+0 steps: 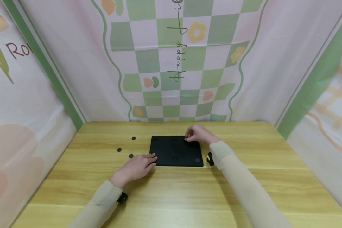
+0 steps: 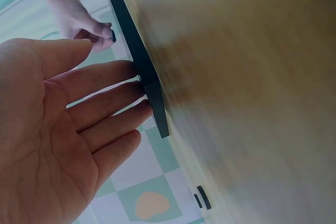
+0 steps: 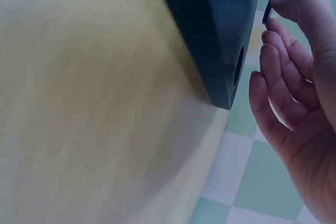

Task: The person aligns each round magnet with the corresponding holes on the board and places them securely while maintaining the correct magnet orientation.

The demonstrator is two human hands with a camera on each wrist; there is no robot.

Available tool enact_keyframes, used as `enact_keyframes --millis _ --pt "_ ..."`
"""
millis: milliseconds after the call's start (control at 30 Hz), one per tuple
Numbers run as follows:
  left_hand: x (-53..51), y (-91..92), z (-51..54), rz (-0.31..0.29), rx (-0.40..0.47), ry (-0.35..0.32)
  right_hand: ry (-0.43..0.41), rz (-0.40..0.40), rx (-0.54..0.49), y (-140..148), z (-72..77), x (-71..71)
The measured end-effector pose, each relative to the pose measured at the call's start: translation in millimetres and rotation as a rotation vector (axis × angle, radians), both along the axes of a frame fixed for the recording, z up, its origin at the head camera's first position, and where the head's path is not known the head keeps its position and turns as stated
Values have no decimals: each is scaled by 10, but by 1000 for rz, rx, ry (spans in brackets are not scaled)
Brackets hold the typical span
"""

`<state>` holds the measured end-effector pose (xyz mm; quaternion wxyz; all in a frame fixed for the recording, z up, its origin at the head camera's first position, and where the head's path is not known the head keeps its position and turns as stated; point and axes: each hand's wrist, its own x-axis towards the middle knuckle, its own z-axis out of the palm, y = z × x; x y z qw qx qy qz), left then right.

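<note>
A flat black board (image 1: 175,150) with round recesses lies on the wooden table. My right hand (image 1: 199,133) is over its far right part, pinching a small black disc (image 3: 268,11) between thumb and index finger, seen in the right wrist view. Another disc (image 1: 197,160) sits at the board's near right corner. With fingers extended, my left hand (image 1: 136,167) touches the board's near left corner; in the left wrist view its fingertips (image 2: 140,90) rest against the board edge.
Three loose black discs lie left of the board: one farther back (image 1: 133,138), one at the left (image 1: 119,149), one by my left hand (image 1: 131,155). Behind the wooden table (image 1: 176,196) hangs a checkered cloth (image 1: 171,63), with more cloth at both sides.
</note>
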<state>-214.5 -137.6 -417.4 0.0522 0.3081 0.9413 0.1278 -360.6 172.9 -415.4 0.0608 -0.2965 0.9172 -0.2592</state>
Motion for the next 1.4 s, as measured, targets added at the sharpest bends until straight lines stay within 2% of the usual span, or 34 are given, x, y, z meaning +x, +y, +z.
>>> enact_keyframes --millis 233,800,1067,1400 --pt "0 -6 3 -10 -5 4 -2 5 12 -67 15 -26" --pt "-15 -10 -5 -10 -20 11 63 40 53 -199 22 -48" --pt "-23 -15 -8 -6 -18 13 64 55 63 -264 26 -85" --pt "-8 -9 -8 0 -9 4 63 81 64 -327 36 -53"
